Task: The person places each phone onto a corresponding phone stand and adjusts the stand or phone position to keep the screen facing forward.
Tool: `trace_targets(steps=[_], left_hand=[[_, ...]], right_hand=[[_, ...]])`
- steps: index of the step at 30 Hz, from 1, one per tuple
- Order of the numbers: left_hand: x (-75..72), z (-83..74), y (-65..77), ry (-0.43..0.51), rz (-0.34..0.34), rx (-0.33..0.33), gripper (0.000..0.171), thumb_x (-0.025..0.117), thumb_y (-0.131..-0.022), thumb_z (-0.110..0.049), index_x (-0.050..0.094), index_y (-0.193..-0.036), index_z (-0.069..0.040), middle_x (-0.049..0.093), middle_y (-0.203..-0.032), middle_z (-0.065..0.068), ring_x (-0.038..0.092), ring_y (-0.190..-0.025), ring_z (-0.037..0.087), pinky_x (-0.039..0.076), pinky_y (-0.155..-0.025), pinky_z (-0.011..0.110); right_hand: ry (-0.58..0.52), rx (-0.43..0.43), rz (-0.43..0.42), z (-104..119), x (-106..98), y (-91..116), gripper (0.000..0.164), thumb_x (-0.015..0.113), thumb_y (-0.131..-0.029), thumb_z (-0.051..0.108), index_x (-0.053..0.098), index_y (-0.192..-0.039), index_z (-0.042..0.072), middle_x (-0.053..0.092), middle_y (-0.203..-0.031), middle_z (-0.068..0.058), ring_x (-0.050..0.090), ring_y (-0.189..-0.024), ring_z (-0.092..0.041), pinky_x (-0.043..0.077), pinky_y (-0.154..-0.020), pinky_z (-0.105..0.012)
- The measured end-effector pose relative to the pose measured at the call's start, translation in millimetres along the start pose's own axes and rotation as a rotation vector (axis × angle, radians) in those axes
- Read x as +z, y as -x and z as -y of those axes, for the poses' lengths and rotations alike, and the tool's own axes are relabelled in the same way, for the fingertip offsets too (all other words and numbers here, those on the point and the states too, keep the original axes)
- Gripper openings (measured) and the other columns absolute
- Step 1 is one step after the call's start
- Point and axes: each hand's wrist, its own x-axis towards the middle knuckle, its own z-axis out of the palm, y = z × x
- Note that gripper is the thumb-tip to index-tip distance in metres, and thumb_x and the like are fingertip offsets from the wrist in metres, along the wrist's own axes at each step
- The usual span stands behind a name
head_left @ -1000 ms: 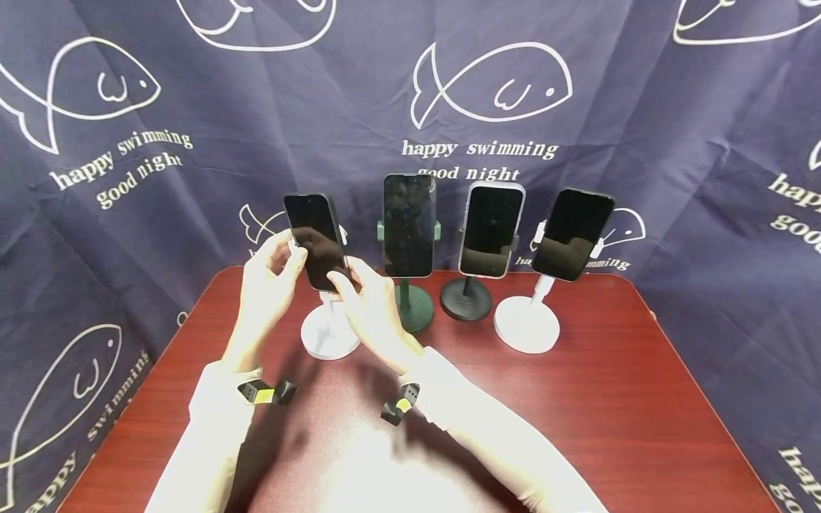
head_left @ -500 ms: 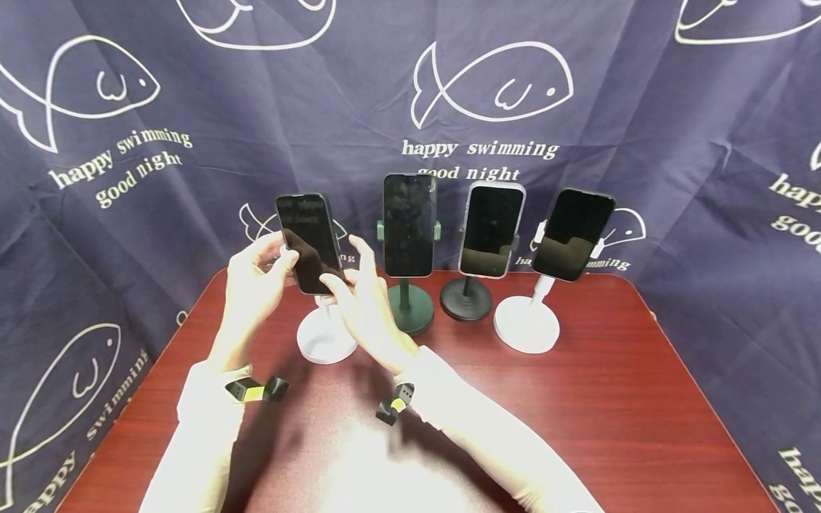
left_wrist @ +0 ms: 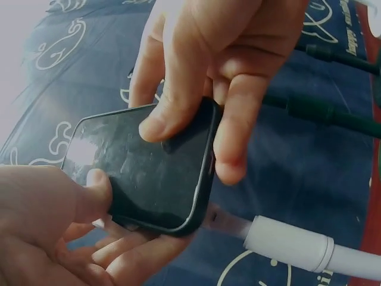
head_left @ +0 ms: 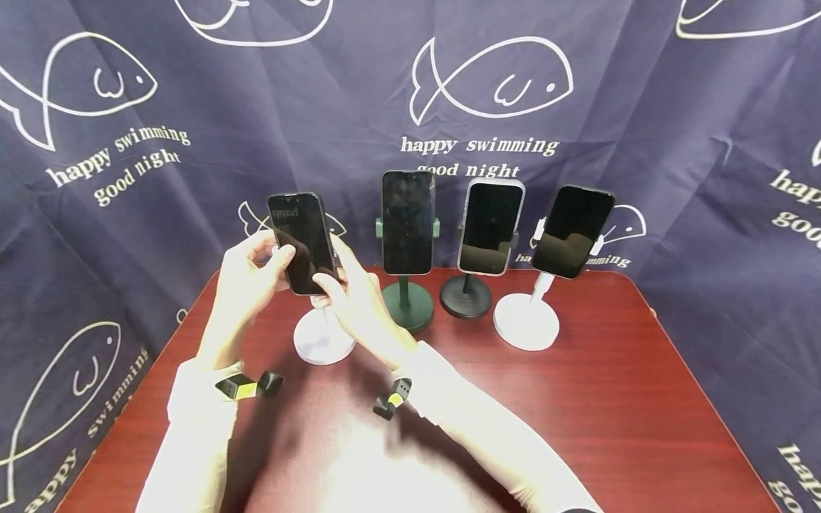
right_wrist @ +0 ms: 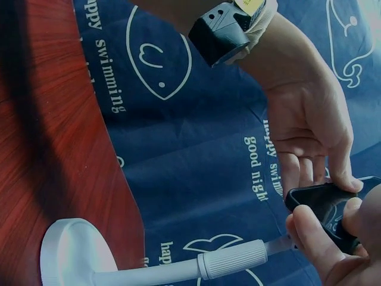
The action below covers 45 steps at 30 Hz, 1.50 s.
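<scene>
A dark phone (head_left: 301, 231) with a black screen leans, slightly tilted, on a white phone stand (head_left: 323, 338) at the table's left. My left hand (head_left: 240, 281) grips its left edge, thumb on the screen and fingers behind. On the lower right side my right hand (head_left: 365, 299) holds it, thumb on the screen's lower corner. In the left wrist view both thumbs lie on the phone (left_wrist: 149, 173), above the stand's ribbed white stem (left_wrist: 289, 241). The right wrist view shows the phone's near edge (right_wrist: 315, 193) between the hands. The stand's clamp is mostly hidden.
To the right stand more phones: one on a green stand (head_left: 408, 306), one in a pale case on a black stand (head_left: 466, 299), and one on a white stand (head_left: 526, 324). The red table (head_left: 577, 413) meets a blue fish-print cloth (head_left: 346, 128) behind.
The phone, its stand and both hands have shifted left, the phone standing a little more upright. My right index finger, raised off the phone half a second ago, is back at its right edge.
</scene>
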Motion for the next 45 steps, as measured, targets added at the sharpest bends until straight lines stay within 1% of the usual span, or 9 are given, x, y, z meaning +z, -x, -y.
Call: trace_targets(steps=[5, 9, 11, 13, 18, 21, 26, 37, 45], left_hand=[[2.0, -2.7, -1.3, -0.018, -0.01, 0.033, 0.024, 0.063, -0.095, -0.017, 0.06, -0.114, -0.003, 0.066, -0.095, 0.014, 0.067, -0.069, 0.008, 0.056, -0.061, 0.021], [3.2, -3.9, -0.1, 0.06, 0.01, 0.0, 0.026, 0.06, -0.096, -0.013, 0.053, -0.118, -0.001, 0.066, -0.096, 0.016, 0.069, -0.068, 0.013, 0.057, -0.059, 0.026], [3.2, -4.3, 0.0, 0.062, 0.009, -0.009, 0.025, 0.059, -0.096, -0.013, 0.051, -0.118, -0.002, 0.065, -0.097, 0.015, 0.069, -0.068, 0.013, 0.057, -0.06, 0.026], [3.1, -4.3, 0.2, 0.05, 0.009, -0.008, 0.024, 0.058, -0.097, -0.013, 0.051, -0.117, -0.002, 0.066, -0.097, 0.015, 0.069, -0.068, 0.012, 0.057, -0.06, 0.025], [1.8, -2.9, 0.8, 0.015, 0.016, 0.016, 0.023, 0.054, -0.098, -0.012, 0.051, -0.118, -0.004, 0.066, -0.098, 0.019, 0.069, -0.071, 0.014, 0.057, -0.062, 0.024], [0.8, -2.0, 1.2, 0.027, 0.034, 0.003, 0.023, 0.052, -0.099, -0.013, 0.051, -0.12, -0.004, 0.065, -0.098, 0.019, 0.069, -0.071, 0.015, 0.057, -0.063, 0.026], [0.1, -1.1, 0.5, 0.005, 0.062, 0.009, 0.023, 0.051, -0.099, -0.014, 0.05, -0.121, -0.004, 0.064, -0.099, 0.019, 0.068, -0.073, 0.013, 0.057, -0.063, 0.024], [2.7, -4.0, 0.7, 0.14, 0.127, -0.028, 0.024, 0.048, -0.101, -0.012, 0.046, -0.122, -0.003, 0.061, -0.104, 0.019, 0.07, -0.077, 0.019, 0.057, -0.068, 0.041], [2.7, -4.7, 0.3, 0.133, 0.119, -0.015, 0.023, 0.048, -0.101, -0.011, 0.044, -0.121, -0.001, 0.06, -0.102, 0.018, 0.068, -0.078, 0.017, 0.058, -0.065, 0.033]], right_hand=[[0.154, -0.031, -0.021, 4.2, -3.1, -3.4, 0.059, 0.064, -0.095, 0.02, 0.037, -0.148, 0.023, 0.07, -0.108, -0.01, 0.068, -0.079, -0.007, 0.055, -0.067, -0.019], [0.338, -0.094, -0.028, 7.0, -6.3, -5.2, 0.049, 0.054, -0.099, 0.017, 0.04, -0.146, 0.013, 0.063, -0.116, -0.011, 0.061, -0.096, -0.016, 0.054, -0.081, -0.031], [0.406, -0.124, -0.02, 8.5, -8.1, -6.3, 0.045, 0.047, -0.101, 0.014, 0.041, -0.145, 0.009, 0.06, -0.122, -0.013, 0.055, -0.107, -0.021, 0.05, -0.091, -0.036], [0.436, -0.145, -0.011, 10.0, -9.5, -6.8, 0.043, 0.043, -0.1, 0.008, 0.042, -0.143, 0.005, 0.055, -0.127, -0.016, 0.05, -0.114, -0.023, 0.05, -0.095, -0.034], [0.392, -0.179, -0.023, 14.5, -12.2, -11.1, 0.04, 0.046, -0.093, -0.007, 0.048, -0.133, -0.001, 0.045, -0.129, -0.022, 0.053, -0.114, -0.028, 0.05, -0.095, -0.03], [0.329, -0.195, -0.03, 16.4, -13.2, -14.8, 0.039, 0.052, -0.089, -0.012, 0.053, -0.127, -0.003, 0.047, -0.127, -0.022, 0.059, -0.108, -0.029, 0.05, -0.095, -0.029], [0.296, -0.232, -0.066, 14.6, -14.9, -20.5, 0.036, 0.058, -0.084, -0.015, 0.062, -0.116, 0.0, 0.053, -0.126, -0.019, 0.056, -0.112, -0.025, 0.054, -0.088, -0.03], [0.308, -0.33, -0.137, 11.0, -17.9, -21.7, 0.028, 0.067, -0.085, -0.006, 0.068, -0.112, 0.001, 0.062, -0.122, -0.012, 0.059, -0.11, -0.015, 0.056, -0.08, -0.024], [0.38, -0.428, -0.164, 9.9, -21.7, -20.9, 0.028, 0.07, -0.083, -0.006, 0.07, -0.111, 0.002, 0.069, -0.111, -0.012, 0.061, -0.107, -0.017, 0.048, -0.094, -0.021]])
